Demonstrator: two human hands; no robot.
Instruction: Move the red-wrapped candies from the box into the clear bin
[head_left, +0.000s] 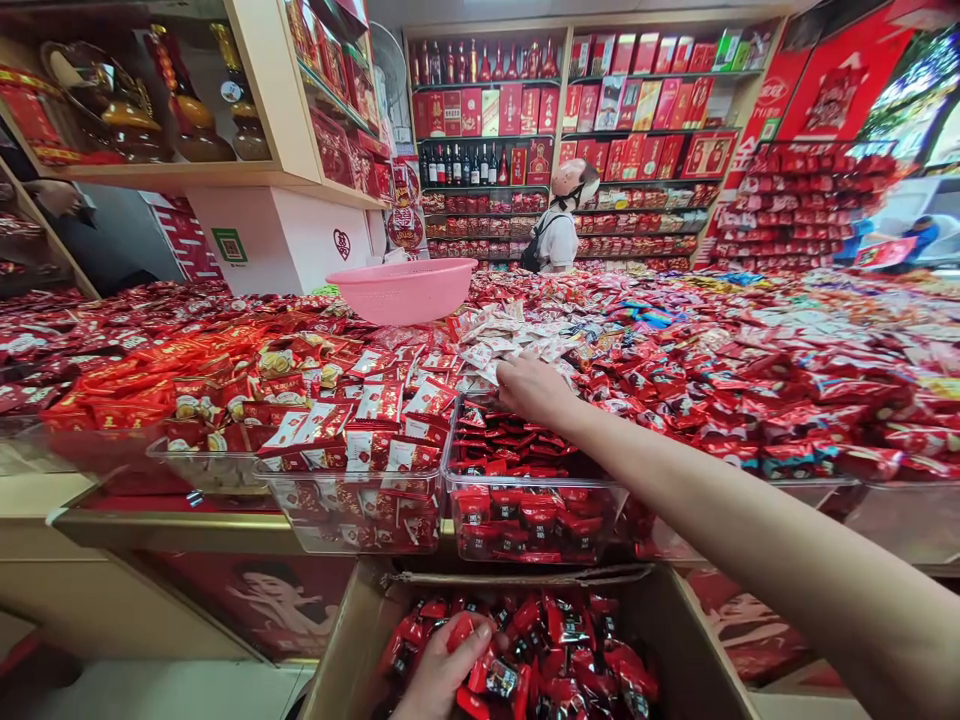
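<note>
An open cardboard box at the bottom centre holds many red-and-black wrapped packets. My left hand is inside it, its thumb and fingers closed round a red packet. Above the box, a clear plastic bin contains similar red packets. My right hand reaches across from the right over the back of that bin, its fingers curled downward at the edge of a pile of white packets; whatever it grips is too hidden to tell.
Left of the bin stands another clear bin of red-and-white packets. A pink basket rests on the candy display behind. Colourful packets spread to the right. A person in white stands near the back shelves.
</note>
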